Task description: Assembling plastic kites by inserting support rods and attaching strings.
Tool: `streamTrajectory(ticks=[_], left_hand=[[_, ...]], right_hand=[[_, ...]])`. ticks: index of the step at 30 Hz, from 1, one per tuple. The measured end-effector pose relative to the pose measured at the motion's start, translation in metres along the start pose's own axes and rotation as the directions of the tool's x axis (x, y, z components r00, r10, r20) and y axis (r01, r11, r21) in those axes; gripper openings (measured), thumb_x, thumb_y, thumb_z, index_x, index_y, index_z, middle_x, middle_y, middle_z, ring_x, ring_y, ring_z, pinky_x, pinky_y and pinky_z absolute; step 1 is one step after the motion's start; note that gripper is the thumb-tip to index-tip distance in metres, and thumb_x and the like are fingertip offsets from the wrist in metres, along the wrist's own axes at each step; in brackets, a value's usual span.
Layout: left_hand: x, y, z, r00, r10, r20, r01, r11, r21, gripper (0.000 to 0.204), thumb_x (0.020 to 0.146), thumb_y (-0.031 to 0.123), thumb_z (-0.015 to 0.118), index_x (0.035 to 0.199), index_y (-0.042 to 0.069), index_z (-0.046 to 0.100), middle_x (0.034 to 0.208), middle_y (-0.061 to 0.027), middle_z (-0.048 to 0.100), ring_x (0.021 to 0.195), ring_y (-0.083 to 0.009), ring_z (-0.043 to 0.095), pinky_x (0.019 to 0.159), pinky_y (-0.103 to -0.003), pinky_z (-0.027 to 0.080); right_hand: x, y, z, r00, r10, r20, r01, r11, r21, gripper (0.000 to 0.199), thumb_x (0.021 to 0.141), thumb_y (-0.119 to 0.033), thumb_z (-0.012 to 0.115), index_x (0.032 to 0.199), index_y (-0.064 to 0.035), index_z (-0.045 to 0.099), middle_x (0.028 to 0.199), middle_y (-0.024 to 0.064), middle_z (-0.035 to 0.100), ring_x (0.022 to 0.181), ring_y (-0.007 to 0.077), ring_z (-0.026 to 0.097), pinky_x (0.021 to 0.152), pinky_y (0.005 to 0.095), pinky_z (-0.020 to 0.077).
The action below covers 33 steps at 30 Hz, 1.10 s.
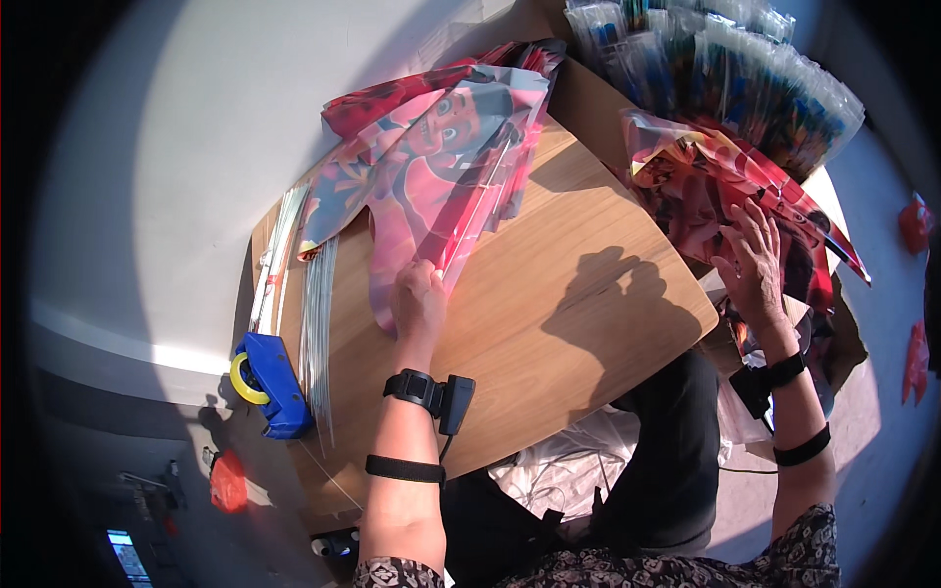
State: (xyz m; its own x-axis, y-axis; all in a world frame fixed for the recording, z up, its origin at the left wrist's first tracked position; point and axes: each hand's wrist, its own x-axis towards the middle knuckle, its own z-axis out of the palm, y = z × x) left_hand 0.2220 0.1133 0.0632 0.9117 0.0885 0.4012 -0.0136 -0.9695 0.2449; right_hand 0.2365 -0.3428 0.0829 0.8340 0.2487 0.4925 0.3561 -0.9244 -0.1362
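Observation:
My left hand [420, 299] rests on the near end of a folded red and pink cartoon-printed kite [441, 157] lying on the wooden table [549, 323], fingers curled on its edge. My right hand [753, 260], fingers spread, presses on a pile of similar red printed kites [706, 176] at the table's right side. Both wrists wear black straps.
Thin white rods [316, 314] lie in a bundle along the table's left edge next to a blue tape dispenser with a yellow roll [267, 380]. Clear-wrapped packets [725, 69] stand in a row at the far right. Crumpled plastic [578, 465] lies below the table.

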Motion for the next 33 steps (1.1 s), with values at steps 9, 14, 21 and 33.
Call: streamTrajectory(ticks=[9, 14, 21, 33], left_hand=[[-0.013, 0.055, -0.069, 0.978, 0.178, -0.108, -0.142, 0.950, 0.278, 0.003, 0.076, 0.002, 0.058, 0.079, 0.003, 0.057, 0.074, -0.0129, 0.054, 0.074, -0.0317, 0.058, 0.066, -0.044, 0.048], [-0.088, 0.114, -0.098, 0.986, 0.130, 0.105, -0.153, 0.954, 0.259, 0.005, 0.074, 0.001, 0.057, 0.078, 0.001, 0.054, 0.072, -0.0126, 0.053, 0.072, -0.0302, 0.059, 0.063, -0.041, 0.049], [-0.179, 0.162, -0.091, 0.879, 0.241, 0.411, -0.192, 0.969, -0.157, 0.010, 0.079, 0.006, 0.061, 0.077, 0.003, 0.053, 0.072, -0.0129, 0.058, 0.067, -0.0315, 0.063, 0.056, -0.040, 0.050], [-0.154, 0.104, -0.061, 0.945, 0.222, 0.238, -0.173, 0.962, -0.210, 0.030, 0.082, 0.014, 0.064, 0.111, 0.005, 0.058, 0.117, -0.0139, 0.057, 0.111, -0.0346, 0.053, 0.092, -0.048, 0.042]], right_hand=[[-0.010, -0.100, 0.009, 0.999, 0.005, 0.034, -0.023, 0.829, 0.559, 0.034, 0.076, -0.008, 0.072, 0.107, -0.0009, 0.059, 0.123, 0.0183, 0.056, 0.108, 0.0368, 0.058, 0.088, 0.0403, 0.0504], [-0.019, -0.150, 0.018, 0.909, 0.206, 0.362, -0.414, 0.360, 0.836, 0.055, 0.086, -0.025, 0.071, 0.128, 0.0022, 0.047, 0.106, 0.0211, 0.064, 0.090, 0.0232, 0.066, 0.078, 0.0324, 0.0531], [-0.031, -0.184, 0.017, 0.782, 0.303, 0.545, -0.575, 0.011, 0.818, 0.072, 0.081, -0.014, 0.071, 0.141, -0.0028, 0.032, 0.091, 0.0181, 0.066, 0.077, 0.0177, 0.064, 0.065, 0.0304, 0.0518], [-0.082, -0.160, 0.014, 0.727, 0.464, 0.506, -0.468, -0.206, 0.860, 0.042, 0.074, 0.011, 0.047, 0.114, 0.0054, 0.059, 0.092, 0.0039, 0.064, 0.073, 0.0079, 0.058, 0.067, 0.0207, 0.0478]])
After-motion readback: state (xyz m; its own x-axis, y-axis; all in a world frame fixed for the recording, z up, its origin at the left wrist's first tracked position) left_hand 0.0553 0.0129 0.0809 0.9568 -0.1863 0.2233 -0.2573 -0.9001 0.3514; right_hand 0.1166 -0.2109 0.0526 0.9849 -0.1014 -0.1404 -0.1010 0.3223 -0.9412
